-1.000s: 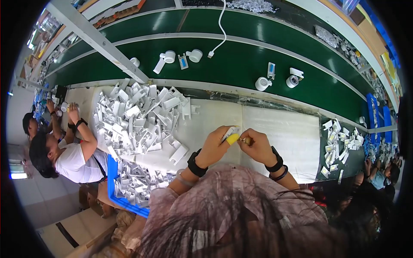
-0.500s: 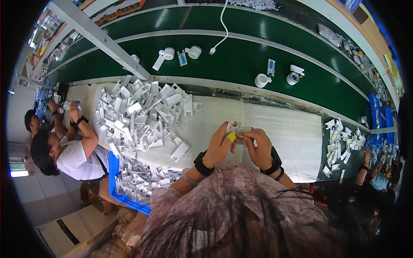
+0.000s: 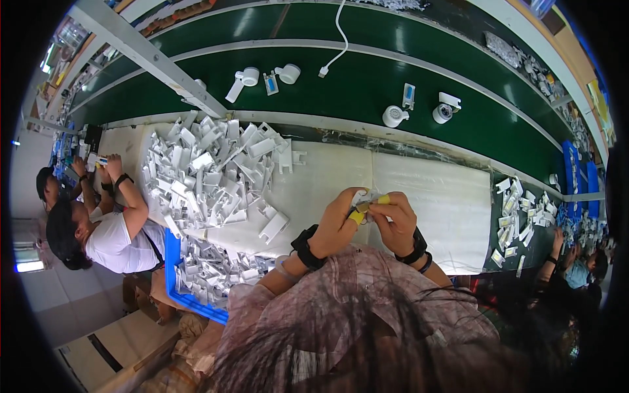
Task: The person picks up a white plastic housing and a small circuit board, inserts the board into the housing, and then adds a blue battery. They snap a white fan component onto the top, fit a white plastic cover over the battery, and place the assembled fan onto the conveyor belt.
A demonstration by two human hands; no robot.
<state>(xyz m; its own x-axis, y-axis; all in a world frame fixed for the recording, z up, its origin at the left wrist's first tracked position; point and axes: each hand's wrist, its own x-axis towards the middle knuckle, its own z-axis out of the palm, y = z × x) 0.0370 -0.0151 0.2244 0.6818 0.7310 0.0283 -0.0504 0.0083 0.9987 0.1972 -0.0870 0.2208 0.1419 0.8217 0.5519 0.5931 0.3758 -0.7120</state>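
Observation:
In front of my chest my left hand pinches a small white plastic part, its thumb wrapped in a yellow cover. My right hand closes on the same part from the other side, with yellow also at its fingertip. The fingers hide much of the part, so its exact kind cannot be made out. Both hands are just above the pale padded worktop. To their left lies a large heap of white plastic housings, with a single housing nearest my left hand.
A blue bin of white parts stands at lower left. Beyond the worktop runs a green conveyor carrying round-headed white units. A white cable hangs over it. A slanted metal post and co-workers are left; more housings lie right.
The units on the conveyor have shifted slightly left. My fingers have changed position around the white part, which is now more covered. At left, a co-worker's hands have moved a little.

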